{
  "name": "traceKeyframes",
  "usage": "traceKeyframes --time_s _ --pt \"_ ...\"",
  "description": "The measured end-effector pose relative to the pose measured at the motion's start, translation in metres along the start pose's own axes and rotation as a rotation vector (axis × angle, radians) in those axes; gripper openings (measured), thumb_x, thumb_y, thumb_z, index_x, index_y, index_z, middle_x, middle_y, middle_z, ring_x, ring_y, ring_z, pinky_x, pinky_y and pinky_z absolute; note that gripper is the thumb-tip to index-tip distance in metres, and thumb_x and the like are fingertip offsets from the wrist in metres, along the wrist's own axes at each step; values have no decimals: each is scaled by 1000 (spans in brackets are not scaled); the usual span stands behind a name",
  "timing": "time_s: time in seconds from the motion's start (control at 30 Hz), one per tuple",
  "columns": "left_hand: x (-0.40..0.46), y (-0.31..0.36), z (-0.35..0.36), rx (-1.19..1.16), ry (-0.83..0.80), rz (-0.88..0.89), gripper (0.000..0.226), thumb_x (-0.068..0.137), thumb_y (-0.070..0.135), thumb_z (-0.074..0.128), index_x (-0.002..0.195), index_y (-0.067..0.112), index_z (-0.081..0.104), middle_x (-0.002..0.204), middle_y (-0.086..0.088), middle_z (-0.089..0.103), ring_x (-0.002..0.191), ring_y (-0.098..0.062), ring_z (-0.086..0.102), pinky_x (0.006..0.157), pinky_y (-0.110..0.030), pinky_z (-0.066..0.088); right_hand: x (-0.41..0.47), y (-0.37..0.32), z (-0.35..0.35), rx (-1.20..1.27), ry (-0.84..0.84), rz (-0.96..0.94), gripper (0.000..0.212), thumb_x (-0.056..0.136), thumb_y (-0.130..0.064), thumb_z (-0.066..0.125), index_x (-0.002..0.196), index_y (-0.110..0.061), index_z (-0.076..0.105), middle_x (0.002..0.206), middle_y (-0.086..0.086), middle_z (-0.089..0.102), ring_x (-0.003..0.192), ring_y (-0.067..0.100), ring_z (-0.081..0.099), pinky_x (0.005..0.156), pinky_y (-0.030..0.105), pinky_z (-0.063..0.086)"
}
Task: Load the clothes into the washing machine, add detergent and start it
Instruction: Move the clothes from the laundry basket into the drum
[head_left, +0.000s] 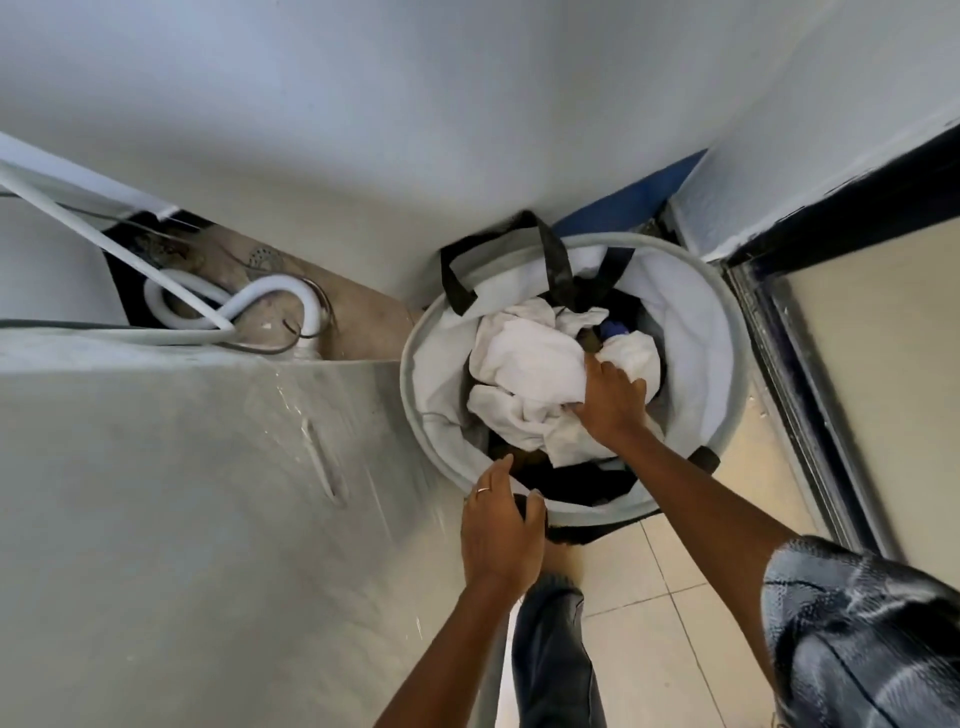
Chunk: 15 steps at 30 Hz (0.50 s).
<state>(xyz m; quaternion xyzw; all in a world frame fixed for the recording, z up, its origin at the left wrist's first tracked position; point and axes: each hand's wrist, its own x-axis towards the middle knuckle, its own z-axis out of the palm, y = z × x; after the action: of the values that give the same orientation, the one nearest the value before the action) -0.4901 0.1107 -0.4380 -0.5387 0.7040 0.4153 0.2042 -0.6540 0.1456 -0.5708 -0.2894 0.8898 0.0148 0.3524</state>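
Observation:
A round grey laundry basket (727, 332) with a white lining and black strap handles stands on the floor in the corner. It holds crumpled white clothes (524, 374) over darker garments. My right hand (610, 397) reaches into the basket and closes on the white cloth. My left hand (498, 535), with a ring on one finger, grips the basket's near rim. The washing machine's closed grey lid (182, 493) fills the left, right beside the basket.
White hoses (249, 306) and cables coil in the gap behind the machine. White walls close the corner behind the basket. A dark sliding door track (800, 374) runs along the right. Pale floor tiles (670, 623) lie under my legs.

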Motion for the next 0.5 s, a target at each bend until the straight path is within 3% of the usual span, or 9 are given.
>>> traceKeyframes --time_s 0.1,0.2,0.3,0.37,0.43,0.5 --pt "-7 1 -2 -2 -19 -4 50 96 29 46 144 22 36 148 5 41 135 -12 36 111 -27 33 -19 -6 -8 109 85 35 42 93 -34 50 131 -15 50 122 12 58 116 31 48 91 41 36" --pt "-14 11 -11 6 -4 9 50 96 30 46 144 23 35 148 6 41 135 -13 36 109 -28 35 -47 -24 -36 357 125 72 36 92 -23 52 127 -12 56 127 12 50 118 33 43 95 46 37" --pt "-25 27 -27 -28 13 19 54 97 30 48 146 21 30 150 3 37 138 -15 34 108 -27 33 -84 -41 -74 701 181 -21 34 89 -9 54 123 -2 56 128 12 50 114 28 49 97 45 41" --pt "-31 37 -37 -85 40 30 59 95 27 52 148 20 26 151 2 35 138 -15 34 107 -25 33 -114 -51 -101 852 153 -68 25 91 -10 53 115 -5 58 108 4 57 96 15 53 88 34 44" --pt "-38 48 -50 -162 98 54 72 91 27 61 150 22 20 152 7 31 139 -11 32 105 -23 32 -146 -58 -131 958 73 -97 6 94 -13 52 94 -18 55 79 -12 50 75 3 48 71 16 40" --pt "-41 54 -61 -238 107 93 91 81 38 72 151 25 16 149 16 25 136 -3 28 105 -21 31 -173 -63 -159 1065 -29 -92 5 95 -14 52 93 -17 55 79 -13 51 76 3 49 63 4 39"
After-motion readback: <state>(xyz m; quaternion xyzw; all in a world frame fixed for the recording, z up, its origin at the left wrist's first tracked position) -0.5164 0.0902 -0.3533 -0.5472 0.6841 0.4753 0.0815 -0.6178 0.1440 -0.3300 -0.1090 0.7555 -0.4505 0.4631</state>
